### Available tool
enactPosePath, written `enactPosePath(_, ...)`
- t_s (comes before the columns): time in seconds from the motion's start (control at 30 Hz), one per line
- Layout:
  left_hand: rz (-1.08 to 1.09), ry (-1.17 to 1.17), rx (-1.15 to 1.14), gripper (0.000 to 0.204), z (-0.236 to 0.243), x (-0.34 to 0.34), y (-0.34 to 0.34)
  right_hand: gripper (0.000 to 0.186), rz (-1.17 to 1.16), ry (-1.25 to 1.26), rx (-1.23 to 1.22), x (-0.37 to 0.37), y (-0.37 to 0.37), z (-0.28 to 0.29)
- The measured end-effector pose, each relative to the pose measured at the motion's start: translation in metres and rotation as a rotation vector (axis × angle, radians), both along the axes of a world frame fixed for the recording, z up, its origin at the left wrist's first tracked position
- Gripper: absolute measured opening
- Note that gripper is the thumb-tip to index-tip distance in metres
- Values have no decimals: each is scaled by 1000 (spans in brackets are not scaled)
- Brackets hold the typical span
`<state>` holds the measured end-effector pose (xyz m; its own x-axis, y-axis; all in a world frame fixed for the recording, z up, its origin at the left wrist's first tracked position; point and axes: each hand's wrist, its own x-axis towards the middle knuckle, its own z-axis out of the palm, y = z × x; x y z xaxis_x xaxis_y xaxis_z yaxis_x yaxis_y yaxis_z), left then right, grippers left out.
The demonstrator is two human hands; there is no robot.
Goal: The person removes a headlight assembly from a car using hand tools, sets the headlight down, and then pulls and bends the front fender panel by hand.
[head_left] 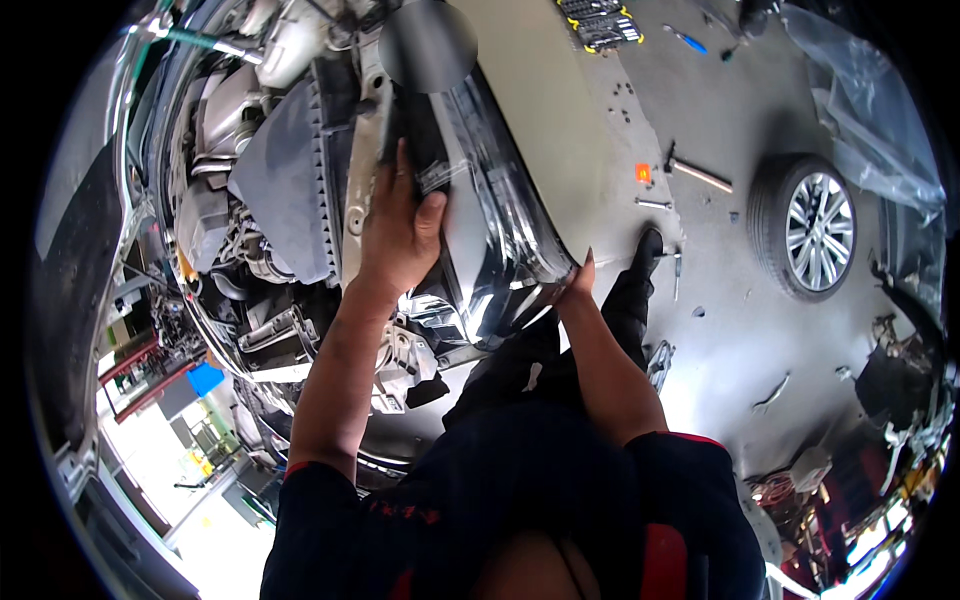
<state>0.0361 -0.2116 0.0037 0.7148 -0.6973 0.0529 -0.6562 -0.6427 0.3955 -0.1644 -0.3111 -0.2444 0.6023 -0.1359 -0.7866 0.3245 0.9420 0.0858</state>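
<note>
I am over a car's open engine bay. My left hand (405,230) lies with fingers stretched and thumb apart on the front crossmember and dark trim (420,130), left of a long chrome-trimmed front part (500,215). My right hand (577,283) grips that part's rounded lower corner; some of its fingers are hidden behind it. A pale cream panel (530,70) runs along the part's right side. A grey ribbed cover (280,190) sits left of my left hand. A round blurred patch hides the top end of the part.
A loose wheel (805,225) lies on the grey floor to the right, near a long-handled tool (700,175), an orange object (643,172), a socket set (600,20), a blue-handled tool (688,40) and plastic sheeting (870,130). My legs (630,310) are below the front part.
</note>
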Motion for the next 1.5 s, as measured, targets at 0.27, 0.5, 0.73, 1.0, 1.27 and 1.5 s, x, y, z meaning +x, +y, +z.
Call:
enactPosePath(0.27, -71, -17, -31, 81, -6, 16, -5, 65, -34, -86, 23, -5, -8, 4)
enactPosePath(0.5, 126, 156, 48, 58, 24, 23, -32, 61, -18, -124, 10, -5, -10, 8)
enactPosePath(0.73, 127, -2, 279, 48, 25, 24, -44, 55, -73, -221, -28, 1, -11, 16)
enactPosePath(1.0, 192, -251, 513, 61, 70, 59, -88, 60, 30, -185, 25, 3, -11, 13)
enactPosePath(1.27, -33, -320, 30, 84, 39, 109, -98, 61, 0, -172, 53, 2, -15, 3)
enactPosePath(1.5, 1, -97, -169, 99, 14, 115, -111, 60, 11, -211, -33, -1, -9, -13)
